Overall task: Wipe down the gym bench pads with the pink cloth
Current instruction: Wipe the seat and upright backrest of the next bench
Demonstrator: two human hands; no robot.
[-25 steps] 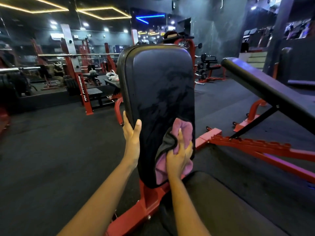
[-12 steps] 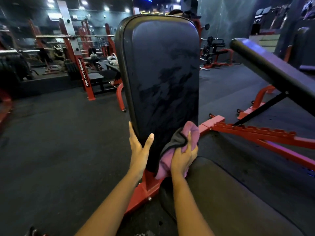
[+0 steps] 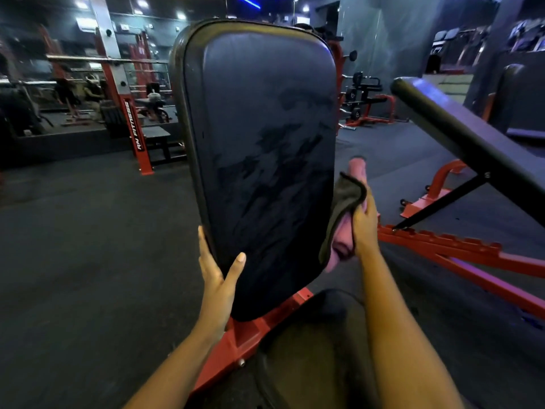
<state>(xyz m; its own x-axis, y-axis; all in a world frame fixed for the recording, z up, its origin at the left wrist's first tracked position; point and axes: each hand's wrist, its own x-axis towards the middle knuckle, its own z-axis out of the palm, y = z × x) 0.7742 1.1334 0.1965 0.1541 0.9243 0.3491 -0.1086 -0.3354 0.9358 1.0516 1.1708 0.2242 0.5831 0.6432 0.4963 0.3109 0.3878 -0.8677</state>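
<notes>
The upright black back pad [image 3: 265,137] of a red-framed bench stands in front of me, streaked with damp smears. My left hand [image 3: 218,276] grips its lower left edge, thumb across the front face. My right hand [image 3: 365,222] holds the pink cloth [image 3: 345,219], with a dark side folded outward, against the pad's right side edge. The black seat pad [image 3: 309,349] lies below, between my forearms.
A second inclined bench [image 3: 460,134] on a red frame [image 3: 460,255] stands close on the right. A red rack post [image 3: 132,125] with a barbell stands at the left back. More machines [image 3: 365,104] sit behind. Dark rubber floor [image 3: 88,246] spreads to the left.
My right hand has moved the cloth from the pad's lower front face out and up onto its right side edge. The left hand keeps its grip on the lower left edge.
</notes>
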